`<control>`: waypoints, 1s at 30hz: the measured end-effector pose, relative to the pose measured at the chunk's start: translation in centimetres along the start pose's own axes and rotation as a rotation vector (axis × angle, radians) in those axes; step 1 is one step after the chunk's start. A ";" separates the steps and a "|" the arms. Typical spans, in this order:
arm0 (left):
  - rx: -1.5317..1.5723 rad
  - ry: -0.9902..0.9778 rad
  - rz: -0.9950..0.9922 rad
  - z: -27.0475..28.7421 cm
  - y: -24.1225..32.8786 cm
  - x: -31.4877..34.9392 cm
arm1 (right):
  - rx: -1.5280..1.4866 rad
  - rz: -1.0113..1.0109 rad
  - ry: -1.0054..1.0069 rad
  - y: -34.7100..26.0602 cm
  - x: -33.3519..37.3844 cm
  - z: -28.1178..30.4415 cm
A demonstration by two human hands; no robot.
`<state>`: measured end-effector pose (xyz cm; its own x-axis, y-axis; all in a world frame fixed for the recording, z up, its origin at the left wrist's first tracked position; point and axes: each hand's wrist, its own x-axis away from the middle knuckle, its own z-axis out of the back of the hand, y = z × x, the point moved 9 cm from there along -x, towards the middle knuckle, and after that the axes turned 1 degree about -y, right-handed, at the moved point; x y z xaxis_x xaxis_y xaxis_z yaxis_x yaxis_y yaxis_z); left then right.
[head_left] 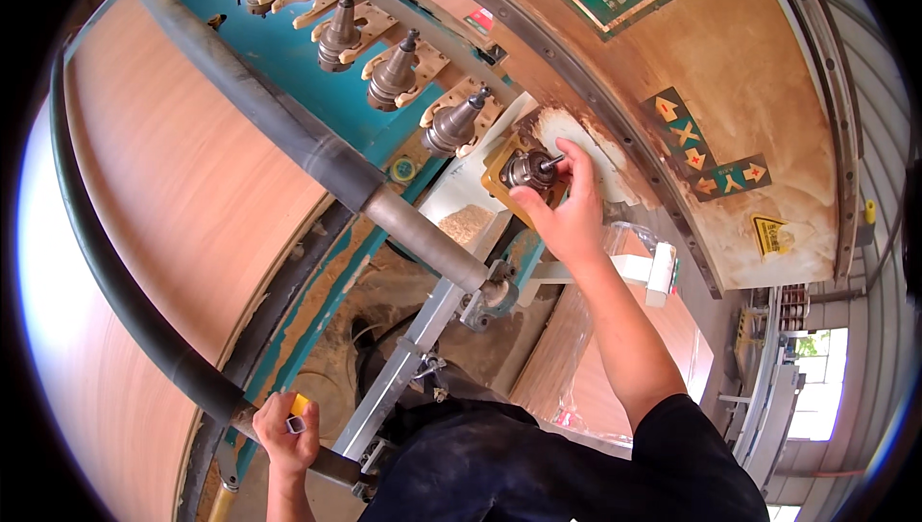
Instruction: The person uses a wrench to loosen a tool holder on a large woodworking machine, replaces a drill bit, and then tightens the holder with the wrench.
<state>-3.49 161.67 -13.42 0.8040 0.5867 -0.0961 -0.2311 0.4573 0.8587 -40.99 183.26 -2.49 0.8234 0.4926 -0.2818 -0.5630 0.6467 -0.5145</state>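
Note:
My right hand (571, 210) is at a steel tool holder (526, 169), its thumb and fingers curved around the near side. A thin dark shank (553, 163) sticks out of the holder toward my fingers. The holder sits in a yellow-brown block (496, 176) on the machine. Closed around a small yellow-and-whitish square-ended box (299, 407), my left hand (286, 437) is beside the end of a dark roller (144, 320). What else that fist may cover is hidden.
Several tool holders (392, 75) hang in a row of fork clips at upper left. A thick grey roller (279, 119) crosses above wood-grain panels (182, 157). A metal rail (413, 344) runs below my hands. The large machine cover (768, 71) rises at right, with wrapped boards (576, 359) beneath.

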 end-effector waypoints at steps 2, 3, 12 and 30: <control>0.006 0.000 -0.005 0.0 0.2 0.0 | -0.057 0.092 0.037 -0.2 0.0 0.6; 0.007 0.002 -0.003 0.0 0.2 0.0 | -0.241 0.098 0.002 0.1 -0.2 0.4; 0.034 0.022 -0.006 0.3 0.1 0.0 | -0.145 0.105 -0.056 -2.3 -2.2 2.3; 0.065 0.053 -0.005 1.0 -0.3 0.4 | 0.284 0.100 -0.324 -5.6 -4.6 2.5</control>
<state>-2.54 161.14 -13.24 0.7747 0.6198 -0.1254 -0.1895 0.4167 0.8890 -41.79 178.78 3.71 0.7247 0.6885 -0.0266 -0.6730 0.6991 -0.2416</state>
